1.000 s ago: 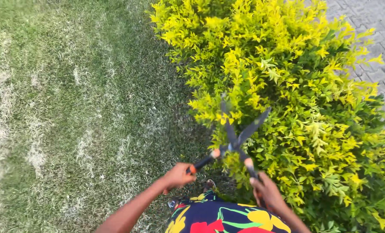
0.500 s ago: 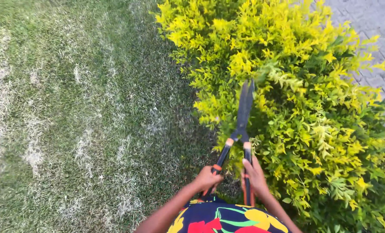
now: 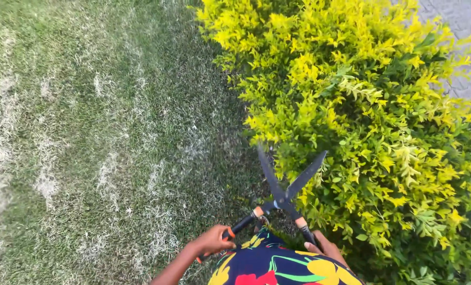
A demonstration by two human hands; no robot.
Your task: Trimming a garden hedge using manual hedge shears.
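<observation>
One pair of hedge shears point(image 3: 284, 196), two blades spread apart; left hand point(image 3: 212, 241) and right hand point(image 3: 327, 247) each grip one handle beside one yellow-green shrub point(image 3: 362, 121).

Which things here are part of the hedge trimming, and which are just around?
In use: hedge shears, blades open; left hand and right hand on the handles; yellow-green shrub.
Just around: patchy lawn; grey paving.

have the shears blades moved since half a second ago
Yes. The shears blades were shut and pointing up into the yellow-green bush; now they are spread open and sit lower, at the bush's edge beside the grass.
</observation>
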